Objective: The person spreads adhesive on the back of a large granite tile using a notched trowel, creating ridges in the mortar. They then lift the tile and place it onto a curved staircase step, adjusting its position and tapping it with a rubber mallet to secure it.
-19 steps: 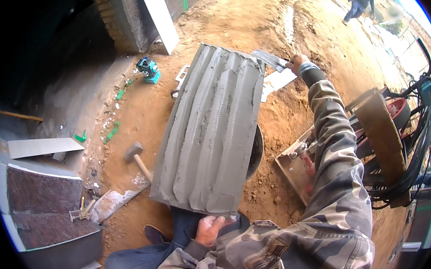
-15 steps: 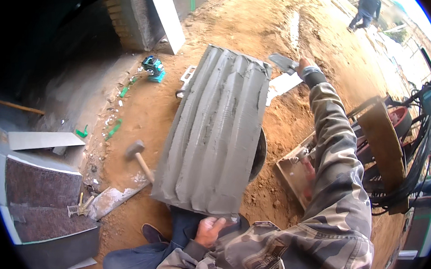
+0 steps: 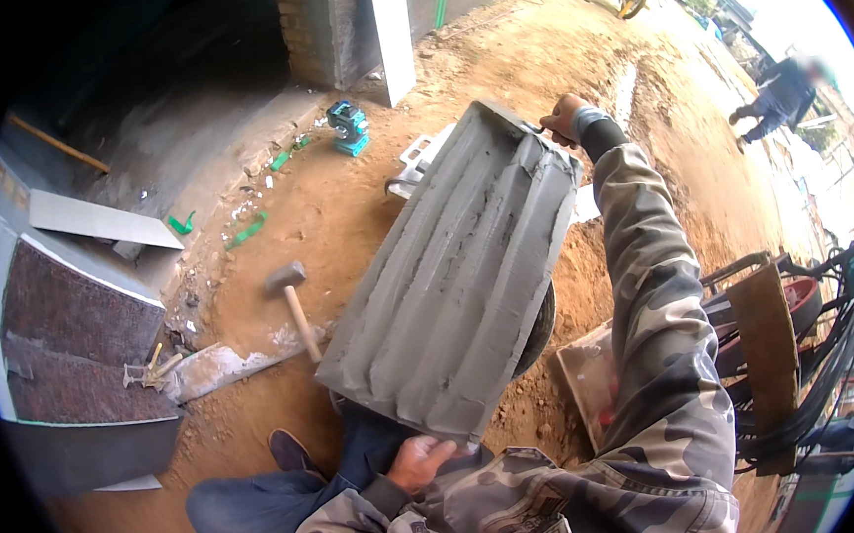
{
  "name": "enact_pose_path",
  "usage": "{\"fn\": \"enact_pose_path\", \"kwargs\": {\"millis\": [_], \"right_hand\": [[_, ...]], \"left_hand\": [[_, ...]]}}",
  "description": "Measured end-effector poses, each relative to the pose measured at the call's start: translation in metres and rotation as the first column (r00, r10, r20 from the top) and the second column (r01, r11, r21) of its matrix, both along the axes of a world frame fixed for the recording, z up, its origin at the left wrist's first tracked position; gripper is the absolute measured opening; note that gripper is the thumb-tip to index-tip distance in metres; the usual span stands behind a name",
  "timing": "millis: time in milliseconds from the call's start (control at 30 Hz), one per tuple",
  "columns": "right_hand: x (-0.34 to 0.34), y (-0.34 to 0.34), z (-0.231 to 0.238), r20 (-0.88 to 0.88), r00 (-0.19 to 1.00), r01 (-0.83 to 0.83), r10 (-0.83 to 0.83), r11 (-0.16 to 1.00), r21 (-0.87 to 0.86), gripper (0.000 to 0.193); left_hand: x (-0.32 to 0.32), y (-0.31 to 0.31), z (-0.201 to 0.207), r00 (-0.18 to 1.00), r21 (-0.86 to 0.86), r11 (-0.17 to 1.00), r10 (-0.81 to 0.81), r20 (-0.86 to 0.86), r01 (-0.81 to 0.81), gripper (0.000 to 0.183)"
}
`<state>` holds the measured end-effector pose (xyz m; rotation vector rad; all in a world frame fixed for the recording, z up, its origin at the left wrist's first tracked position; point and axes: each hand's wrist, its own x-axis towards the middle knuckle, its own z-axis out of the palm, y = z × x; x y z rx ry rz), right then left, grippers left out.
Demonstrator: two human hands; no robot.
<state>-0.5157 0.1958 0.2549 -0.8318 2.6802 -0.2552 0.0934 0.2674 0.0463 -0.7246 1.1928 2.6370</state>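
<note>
The right hand is closed round a trowel, mostly hidden; the left hand curls at the near edge of the mortar-coated slab, its hold unclear. The trowel has just come in from beyond the slab's far right corner to its far edge, probably within working reach again. A hammer lies left.

Overexposed sky, dark upper left, bent edges
</note>
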Motion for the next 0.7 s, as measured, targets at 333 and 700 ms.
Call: {"fn": "enact_pose_path", "kwargs": {"millis": [333, 700], "right_hand": [[-0.013, -0.029, -0.033, -0.507, 0.861, 0.031, 0.037, 0.992, 0.125, 0.034], [0.041, -0.024, 0.033, -0.080, 0.904, -0.420, 0.419, 0.907, 0.001, 0.029]], "left_hand": [[0.003, -0.003, -0.013, 0.995, -0.123, 0.989, -0.090, -0.044, 0.084, 0.031], [-0.003, -0.009, 0.005, 0.995, -0.034, 0.995, -0.095, 0.000, 0.095, 0.027]]}}
